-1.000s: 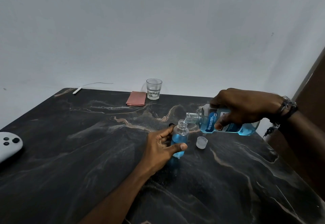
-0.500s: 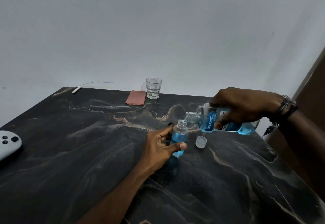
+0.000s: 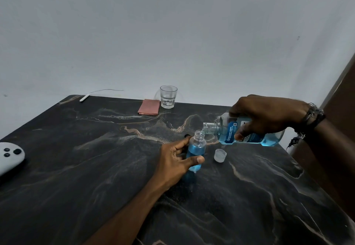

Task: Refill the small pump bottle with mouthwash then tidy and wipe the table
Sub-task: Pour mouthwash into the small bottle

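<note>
My left hand [image 3: 176, 160] grips the small clear bottle [image 3: 196, 149], which stands upright on the dark marble table [image 3: 96, 167] with its neck uncovered and blue mouthwash filling most of it. My right hand [image 3: 267, 116] holds the large mouthwash bottle [image 3: 226, 131] tipped almost flat, its open mouth right above the small bottle's neck. A clear cap [image 3: 220, 155] lies on the table just right of the small bottle. A small dark part [image 3: 186, 135] peeks out behind my left fingers.
A folded pink cloth [image 3: 148, 107] and an empty drinking glass [image 3: 168, 96] sit at the table's far edge. A white cable end [image 3: 84, 97] lies at the far left corner. A white controller [image 3: 9, 157] rests at the left edge. A brown panel [image 3: 342, 110] stands on the right.
Both hands keep their places while the mouthwash bottle stays tipped over the small bottle. The blue level in the small bottle looks slightly higher.
</note>
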Available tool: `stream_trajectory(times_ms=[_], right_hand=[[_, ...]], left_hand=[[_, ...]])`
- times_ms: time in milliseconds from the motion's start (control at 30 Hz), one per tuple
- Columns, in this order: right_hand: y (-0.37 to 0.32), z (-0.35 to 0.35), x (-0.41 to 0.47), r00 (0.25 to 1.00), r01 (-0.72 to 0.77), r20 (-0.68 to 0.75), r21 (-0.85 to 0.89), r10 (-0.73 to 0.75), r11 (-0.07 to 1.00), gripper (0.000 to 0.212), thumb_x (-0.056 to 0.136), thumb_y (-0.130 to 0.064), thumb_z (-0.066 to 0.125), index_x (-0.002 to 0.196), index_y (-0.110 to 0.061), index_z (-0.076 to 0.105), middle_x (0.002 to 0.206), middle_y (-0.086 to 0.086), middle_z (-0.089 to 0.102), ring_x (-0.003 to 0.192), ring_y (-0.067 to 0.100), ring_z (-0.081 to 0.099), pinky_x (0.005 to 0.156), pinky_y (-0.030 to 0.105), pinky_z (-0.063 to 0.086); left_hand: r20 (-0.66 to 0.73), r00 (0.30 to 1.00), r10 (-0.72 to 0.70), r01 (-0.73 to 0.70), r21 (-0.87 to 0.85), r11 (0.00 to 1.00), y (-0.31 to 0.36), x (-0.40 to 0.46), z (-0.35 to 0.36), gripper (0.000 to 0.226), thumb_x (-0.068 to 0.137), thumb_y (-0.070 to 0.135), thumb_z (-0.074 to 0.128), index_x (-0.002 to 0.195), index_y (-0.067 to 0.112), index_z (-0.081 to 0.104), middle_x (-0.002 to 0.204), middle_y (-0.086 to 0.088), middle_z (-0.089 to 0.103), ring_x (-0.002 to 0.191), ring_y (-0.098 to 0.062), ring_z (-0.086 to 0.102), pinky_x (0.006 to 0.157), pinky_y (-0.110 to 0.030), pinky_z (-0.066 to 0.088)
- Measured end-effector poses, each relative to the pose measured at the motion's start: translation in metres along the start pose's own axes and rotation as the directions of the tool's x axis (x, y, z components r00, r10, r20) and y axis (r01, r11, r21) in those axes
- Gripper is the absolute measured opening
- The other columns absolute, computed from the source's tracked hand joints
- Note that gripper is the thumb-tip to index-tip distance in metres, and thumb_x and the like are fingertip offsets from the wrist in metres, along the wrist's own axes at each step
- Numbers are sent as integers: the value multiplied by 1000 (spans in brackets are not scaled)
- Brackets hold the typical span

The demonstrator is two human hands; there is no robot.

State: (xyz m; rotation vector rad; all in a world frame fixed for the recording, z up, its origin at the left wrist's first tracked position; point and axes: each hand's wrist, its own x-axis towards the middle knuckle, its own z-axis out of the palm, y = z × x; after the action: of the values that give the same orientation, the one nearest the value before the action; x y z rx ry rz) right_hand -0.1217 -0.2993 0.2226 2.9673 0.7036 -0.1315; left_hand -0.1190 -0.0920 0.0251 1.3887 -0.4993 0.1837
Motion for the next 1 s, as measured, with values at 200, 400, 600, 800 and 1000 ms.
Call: stream_trajectory(times_ms=[200,400,600,800,1000], right_hand=[[-1,-1,-1,1000,2,1,-11,-2,1000,31,78,-43,77,103,-27,70,93,-11,67,78,3,61,70,28,55],[-2,-2,-1,1000,-2,5,-20,2,1000,30,78,-44,77,103,-28,70,95,-9,67,80,4,60,72,31,55],[-3,-2,0,1000,-9,2,-16,9,1000,30,77,-42,77,103,-27,70,88,-14,63,74,-1,57,65,22,50],[-4,-3,-1,1000,-11,6,-19,12,1000,32,77,-42,78,104,-26,71,86,-16,60,73,-3,55,64,21,47],[-5,-3,-2,1000,-13,10,-26,13,1000,32,77,-44,77,103,-28,69,89,-15,60,74,-4,54,64,21,45]], left_hand=[[1,1000,-9,9,17,1000,-1,0,0,52,68,19,86,113,36,68,114,8,74,107,-14,71,87,-25,57],[-2,1000,-11,11,23,1000,-1,0,0,50,70,13,85,108,42,70,112,12,74,106,-12,71,84,-21,56],[-9,1000,-13,13,17,1000,-4,1,0,53,70,9,86,112,35,68,113,6,75,106,-15,71,88,-30,58],[-5,1000,0,0,6,1000,-1,0,0,50,69,14,86,106,45,71,111,11,75,105,-13,71,86,-28,58],[-11,1000,9,-9,-15,1000,-1,0,1,49,70,11,86,106,41,72,111,9,75,104,-14,72,84,-22,57]])
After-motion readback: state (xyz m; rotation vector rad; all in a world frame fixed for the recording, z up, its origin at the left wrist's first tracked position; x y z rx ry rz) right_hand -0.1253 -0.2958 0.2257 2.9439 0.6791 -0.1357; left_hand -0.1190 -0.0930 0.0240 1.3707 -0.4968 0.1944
